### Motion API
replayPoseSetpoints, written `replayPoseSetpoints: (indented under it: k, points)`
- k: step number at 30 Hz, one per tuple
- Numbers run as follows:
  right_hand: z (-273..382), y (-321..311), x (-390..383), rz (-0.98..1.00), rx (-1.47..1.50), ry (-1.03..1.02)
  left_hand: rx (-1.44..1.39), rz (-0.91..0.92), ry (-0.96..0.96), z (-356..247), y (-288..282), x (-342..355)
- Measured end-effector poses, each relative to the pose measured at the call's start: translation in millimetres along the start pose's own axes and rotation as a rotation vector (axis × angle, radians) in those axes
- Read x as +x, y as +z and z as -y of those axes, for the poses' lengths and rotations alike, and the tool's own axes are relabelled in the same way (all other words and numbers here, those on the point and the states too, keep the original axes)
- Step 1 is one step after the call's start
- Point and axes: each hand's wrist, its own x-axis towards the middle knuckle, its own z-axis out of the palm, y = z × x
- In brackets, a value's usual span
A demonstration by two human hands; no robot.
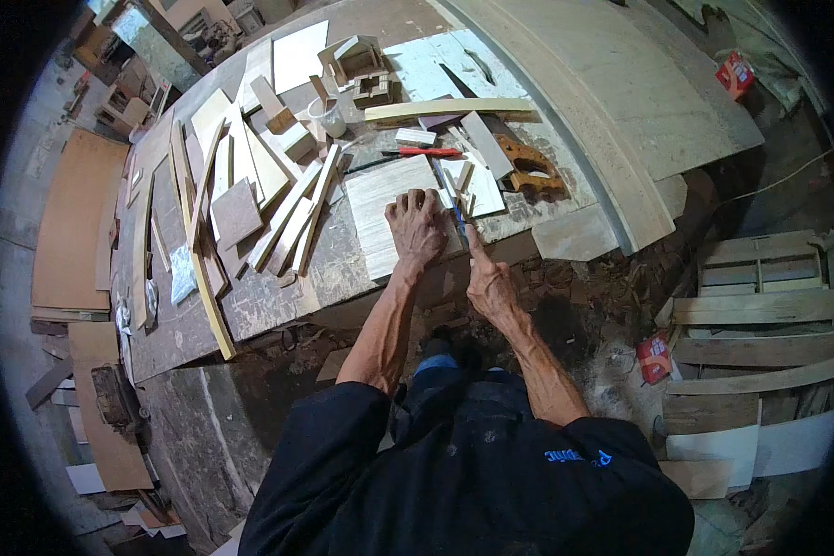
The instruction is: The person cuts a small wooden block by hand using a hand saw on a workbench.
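Note:
A pale, wood-grained square board lies at the near edge of the workbench. My left hand presses down on it with bent fingers, holding it against the bench. In my right hand is a slim, blade-like tool with a blue part, its index finger stretched along the tool. The tool lies along the board's right edge and points away from me. Close by my left fingertips is a small white piece. What lies under my left fingers is hidden.
The workbench carries wood strips on the left. Beyond the board are a red pen-like tool, a white cup and small wooden boxes. A handsaw lies to the right, near a long board.

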Motion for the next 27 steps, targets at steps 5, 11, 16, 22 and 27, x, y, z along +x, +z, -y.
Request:
replayPoseSetpoints:
  k: [5, 11, 16, 22, 27]
  points:
    - [22.2, -3.8, -28.0, -0.424, 1.585, 0.643, 0.012, -0.012, -0.004, 6.7, 1.0, -3.6]
    - [-15.1, -6.8, -6.6, -0.068, 0.121, 0.025, -0.016, 0.042, -0.024, -0.3, -1.2, 1.6]
    - [17.5, -12.7, -28.5, -0.407, 1.217, 0.557, 0.017, 0.018, -0.024, 6.1, -1.0, -3.0]
    - [25.6, 20.6, 11.1, -0.357, 1.029, 0.558, 0.015, 0.024, 0.004, -2.7, -1.9, 4.2]
    - [28.6, -5.2, -25.3, -0.403, 1.392, 0.611, 0.016, 0.003, -0.031, 6.1, -4.7, -2.8]
